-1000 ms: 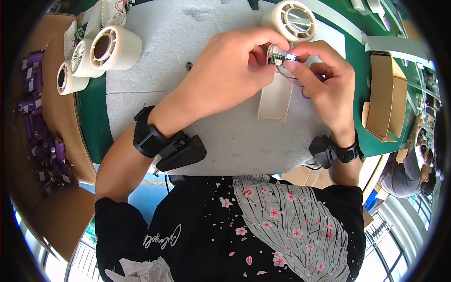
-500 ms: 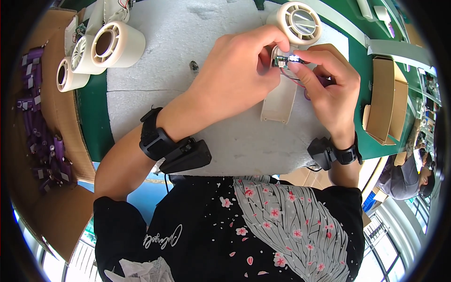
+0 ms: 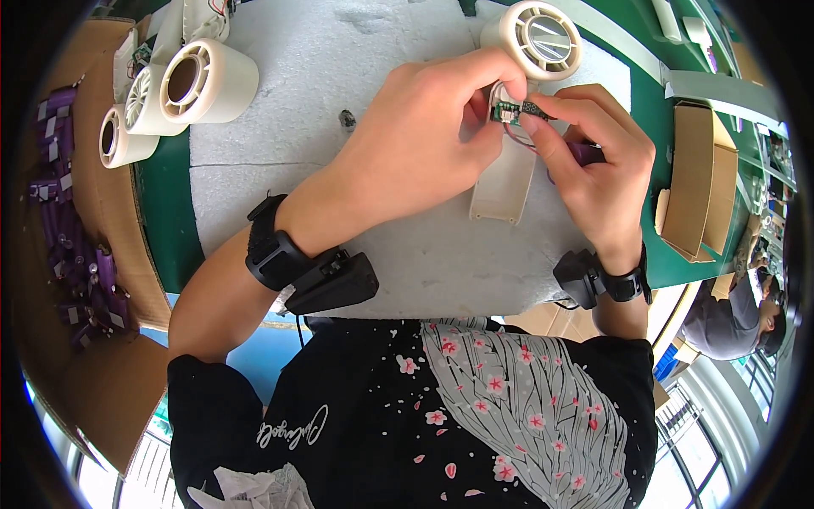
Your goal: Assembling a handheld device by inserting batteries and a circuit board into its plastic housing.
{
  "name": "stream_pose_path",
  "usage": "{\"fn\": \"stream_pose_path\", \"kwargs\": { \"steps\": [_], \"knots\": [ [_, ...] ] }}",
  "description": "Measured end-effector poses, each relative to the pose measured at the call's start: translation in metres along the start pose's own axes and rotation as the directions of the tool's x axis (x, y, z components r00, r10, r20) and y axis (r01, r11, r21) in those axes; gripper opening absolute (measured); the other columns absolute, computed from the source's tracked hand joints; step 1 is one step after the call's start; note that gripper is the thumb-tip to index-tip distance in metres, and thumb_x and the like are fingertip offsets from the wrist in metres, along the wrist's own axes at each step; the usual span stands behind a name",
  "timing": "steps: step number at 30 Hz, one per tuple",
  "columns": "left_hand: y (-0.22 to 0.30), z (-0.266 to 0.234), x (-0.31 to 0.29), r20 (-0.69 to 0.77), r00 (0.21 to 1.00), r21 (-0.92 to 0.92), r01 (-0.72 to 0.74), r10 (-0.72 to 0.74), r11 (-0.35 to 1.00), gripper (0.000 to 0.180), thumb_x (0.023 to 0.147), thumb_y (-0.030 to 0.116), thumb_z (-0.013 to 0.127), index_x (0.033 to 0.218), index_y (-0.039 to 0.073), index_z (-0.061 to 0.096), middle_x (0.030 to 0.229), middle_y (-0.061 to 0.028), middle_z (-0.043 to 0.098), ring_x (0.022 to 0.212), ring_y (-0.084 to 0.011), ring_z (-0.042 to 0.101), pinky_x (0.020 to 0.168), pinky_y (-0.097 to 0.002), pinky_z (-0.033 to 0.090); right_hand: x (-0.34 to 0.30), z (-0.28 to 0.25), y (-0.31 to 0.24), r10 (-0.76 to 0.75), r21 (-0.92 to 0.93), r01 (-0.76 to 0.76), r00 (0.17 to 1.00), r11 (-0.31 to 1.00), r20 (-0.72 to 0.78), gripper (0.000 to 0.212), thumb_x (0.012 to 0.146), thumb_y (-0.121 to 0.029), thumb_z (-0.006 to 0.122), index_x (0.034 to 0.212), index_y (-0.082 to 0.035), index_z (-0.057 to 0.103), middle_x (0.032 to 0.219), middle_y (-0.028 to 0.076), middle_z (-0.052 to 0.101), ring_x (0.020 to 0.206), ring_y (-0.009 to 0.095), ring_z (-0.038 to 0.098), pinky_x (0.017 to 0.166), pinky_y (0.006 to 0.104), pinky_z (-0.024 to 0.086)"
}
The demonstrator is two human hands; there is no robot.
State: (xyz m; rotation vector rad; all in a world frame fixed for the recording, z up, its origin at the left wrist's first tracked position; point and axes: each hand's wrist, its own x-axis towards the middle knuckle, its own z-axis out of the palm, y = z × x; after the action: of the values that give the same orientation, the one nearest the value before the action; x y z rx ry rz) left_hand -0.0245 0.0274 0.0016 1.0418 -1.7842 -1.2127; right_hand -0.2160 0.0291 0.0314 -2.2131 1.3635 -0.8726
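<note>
A small green circuit board (image 3: 507, 114) is between my two hands, over the pale handle shell (image 3: 502, 188) of a device with a round slotted head (image 3: 543, 42). My left hand (image 3: 437, 123) is closed, thumb and forefinger pinching the board's left side. At the board's dark right end, the thumb and forefinger of my right hand (image 3: 598, 148) pinch it. A purple cylindrical battery (image 3: 585, 153) shows partly under my right fingers; whether they grip it I cannot tell. Thin red wire (image 3: 519, 138) runs below the board.
White foam sheet (image 3: 280, 127) covers the green table. At the left stand several cream round housings (image 3: 225, 81), beside a cardboard box (image 3: 110, 170) of purple batteries (image 3: 64, 204). A small dark piece (image 3: 347, 119) lies on the foam. Right: an open carton (image 3: 691, 182); another person (image 3: 729, 318) farther off.
The white lights at the board's right end were lit and are now dark. Both hands keep nearly the same place, with a slight shift of the right fingers.
</note>
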Motion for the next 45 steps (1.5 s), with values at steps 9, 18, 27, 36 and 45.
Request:
{"fn": "stream_pose_path", "kwargs": {
  "steps": [9, 18, 27, 36, 45],
  "knots": [
    [0.0, 0.004, -0.002, -0.044, 0.998, 0.067, -0.043, 0.046, 0.997, 0.031, 0.079, -0.003, 0.063, 0.108, 0.005, 0.056, 0.085, -0.0084, 0.065, 0.077, -0.0175, 0.067, 0.072, -0.0289, 0.053, -0.002, -0.001, -0.001, -0.04, -0.054, 0.041, 0.999, 0.998, 0.016, 0.018, 0.076, -0.001, 0.076, 0.094, 0.0, 0.07, 0.087, 0.004, 0.066, 0.055, 0.005, 0.05, 0.048, 0.019, 0.038],
    [0.001, 0.003, -0.002, -0.051, 0.997, 0.08, -0.055, 0.059, 0.995, 0.033, 0.078, -0.002, 0.062, 0.109, 0.006, 0.057, 0.086, -0.009, 0.066, 0.076, -0.0185, 0.067, 0.07, -0.0292, 0.053, 0.0, 0.001, -0.002, -0.073, -0.08, 0.072, 0.997, 0.994, -0.014, 0.018, 0.072, -0.003, 0.079, 0.089, -0.003, 0.072, 0.081, 0.003, 0.065, 0.05, 0.01, 0.054, 0.045, 0.0215, 0.042],
    [-0.002, 0.002, 0.001, -0.06, 0.983, 0.08, -0.169, 0.174, 0.982, 0.042, 0.077, -0.007, 0.058, 0.115, 0.01, 0.068, 0.099, -0.009, 0.069, 0.073, -0.0166, 0.065, 0.068, -0.0259, 0.053, 0.002, 0.002, -0.005, 0.103, 0.035, -0.103, 0.995, 0.994, -0.009, 0.019, 0.074, -0.005, 0.078, 0.089, -0.002, 0.066, 0.078, 0.003, 0.064, 0.05, 0.008, 0.053, 0.045, 0.0219, 0.043],
    [0.001, 0.0, 0.002, -0.013, 0.991, 0.167, -0.129, 0.133, 0.978, 0.04, 0.077, -0.005, 0.06, 0.11, 0.014, 0.072, 0.106, -0.0101, 0.068, 0.073, -0.0166, 0.064, 0.068, -0.0261, 0.053, 0.004, -0.006, -0.001, 0.317, 0.134, -0.351, 0.922, 0.927, 0.223, 0.028, 0.079, -0.011, 0.076, 0.099, -0.005, 0.057, 0.076, 0.002, 0.061, 0.053, 0.004, 0.052, 0.046, 0.0213, 0.041],
    [0.0, 0.0, 0.004, -0.017, 0.983, 0.179, -0.179, 0.185, 0.967, 0.038, 0.076, -0.003, 0.061, 0.108, 0.014, 0.073, 0.106, -0.011, 0.066, 0.074, -0.0184, 0.064, 0.068, -0.0274, 0.053, 0.011, -0.04, 0.007, 0.219, 0.313, -0.562, 0.685, 0.765, 0.695, 0.068, 0.072, -0.007, 0.081, 0.127, -0.012, 0.04, 0.09, 0.002, 0.052, 0.07, 0.006, 0.049, 0.061, 0.0204, 0.041]
  ]
}}
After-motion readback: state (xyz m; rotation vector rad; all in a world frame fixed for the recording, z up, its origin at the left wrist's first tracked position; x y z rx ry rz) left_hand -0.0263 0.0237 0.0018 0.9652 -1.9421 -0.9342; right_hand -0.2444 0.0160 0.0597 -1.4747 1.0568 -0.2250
